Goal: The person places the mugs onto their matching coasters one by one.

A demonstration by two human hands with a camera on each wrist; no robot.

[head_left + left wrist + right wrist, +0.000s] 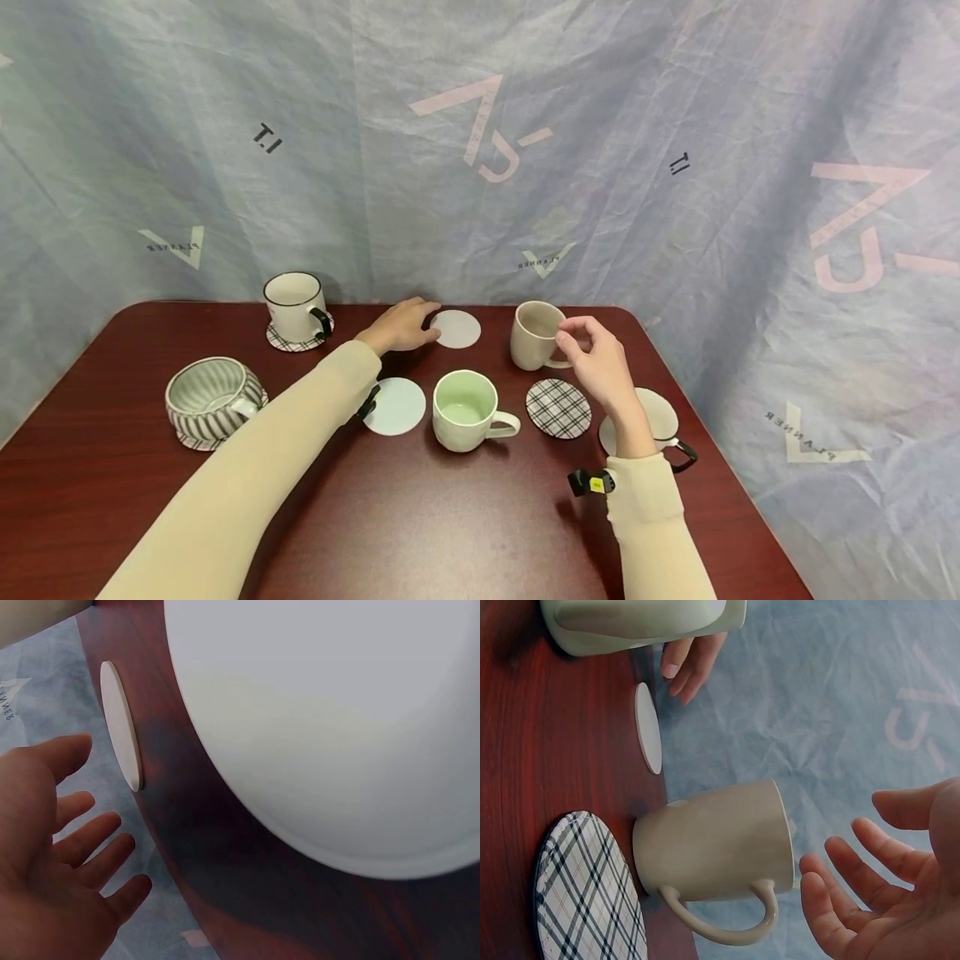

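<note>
My left hand [402, 326] is over the back of the table, beside a round white coaster [459, 330]. In the left wrist view its fingers are spread and loosely bent, and a gap separates them from that coaster [120, 726]. My right hand [603, 368] hovers by the rim of a beige mug [531, 343]. The right wrist view has the mug [716, 844] standing apart from the relaxed fingers [840, 864], its handle turned toward the hand's side. Between the arms stands a pale green mug [459, 425]. A plaid coaster [558, 408] lies in front of the beige mug.
Another white coaster [397, 408] lies left of the green mug. At left, a striped cup [206, 404] and a black-rimmed white mug [295, 312] stand on plaid coasters. A white mug [658, 412] with a black handle sits behind my right forearm. A printed curtain [360, 150] hangs behind.
</note>
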